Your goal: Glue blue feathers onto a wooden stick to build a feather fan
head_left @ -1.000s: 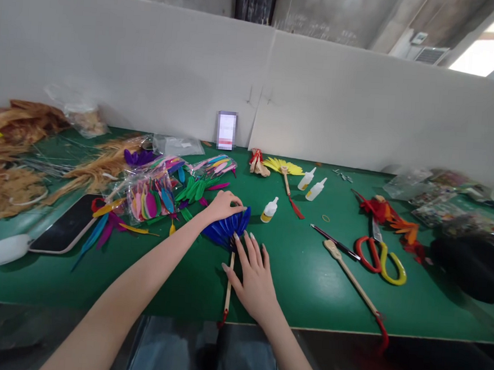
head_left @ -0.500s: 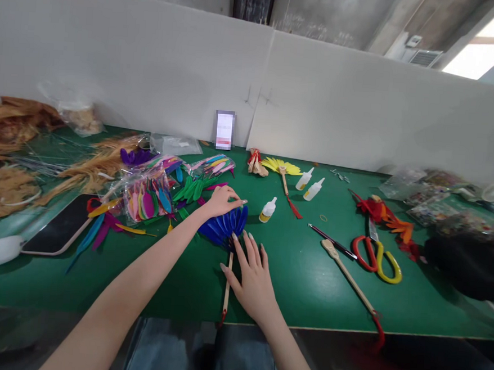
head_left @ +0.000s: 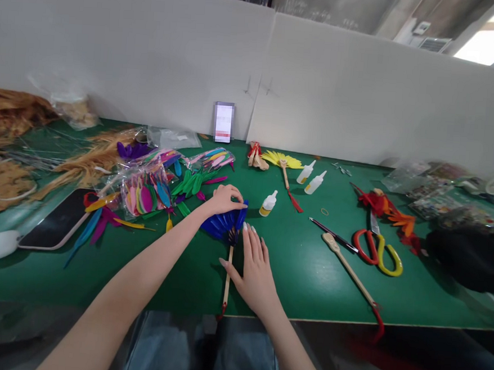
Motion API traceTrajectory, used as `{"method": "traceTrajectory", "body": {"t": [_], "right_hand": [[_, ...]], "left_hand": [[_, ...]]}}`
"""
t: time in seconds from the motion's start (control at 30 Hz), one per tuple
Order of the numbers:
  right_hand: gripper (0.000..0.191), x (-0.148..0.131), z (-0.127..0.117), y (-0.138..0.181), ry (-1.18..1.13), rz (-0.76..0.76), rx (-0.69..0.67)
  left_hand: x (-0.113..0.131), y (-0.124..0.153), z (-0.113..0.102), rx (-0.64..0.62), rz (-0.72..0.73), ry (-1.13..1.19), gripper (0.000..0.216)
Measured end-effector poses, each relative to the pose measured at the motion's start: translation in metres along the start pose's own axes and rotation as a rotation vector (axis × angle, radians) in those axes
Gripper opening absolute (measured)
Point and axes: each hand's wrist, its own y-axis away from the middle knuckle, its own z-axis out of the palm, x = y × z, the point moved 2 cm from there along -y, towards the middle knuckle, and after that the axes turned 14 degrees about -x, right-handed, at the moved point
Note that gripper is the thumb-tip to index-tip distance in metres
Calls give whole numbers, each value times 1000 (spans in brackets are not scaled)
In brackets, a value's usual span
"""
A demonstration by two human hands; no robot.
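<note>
Blue feather fan (head_left: 219,225): between the left hand (head_left: 224,200), pinching one plume tip (head_left: 242,214), and the right hand (head_left: 256,264), loosely spread, gripping nothing; likely light, fragile, best held by its stiff handle (head_left: 227,282).

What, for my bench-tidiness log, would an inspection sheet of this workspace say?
Surface: green tabletop, piled with materials toward both ends.
Job's things: blue feather fan, its wooden handle pointing toward the person.
Clutter: packaged feathers and a flat-lying phone on the left; pen and scissors on the right.
Left hand: fingertips at the upper right of the fan; grip unclear.
Right hand: open, beside the handle.
Cables: nothing seen clearly.
Surroundings: white panels behind the table, grey wall beyond.
</note>
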Motion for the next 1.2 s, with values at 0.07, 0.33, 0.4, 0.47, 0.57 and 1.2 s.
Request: {"method": "traceTrajectory", "body": {"t": [0.07,0.33,0.4,0.47,0.57,1.2], "right_hand": [[83,0,0,0,2,-4,2],[68,0,1,0,20,1,-52],[64,0,0,0,26,1,-59],[62,0,0,0,28,0,-61],[62,0,0,0,31,-2,-63],[62,0,1,0,39,-10,-32]], "left_hand": [[-1,1,-1,-9,0,8,18],[-2,-1,1,-24,23,17,17],[-3,-2,3,-25,26,15,17],[-3,-3,3,-26,29,13,18],[-5,-4,4,-24,30,12,18],[-2,8,-28,255,-29,86,29]]}}
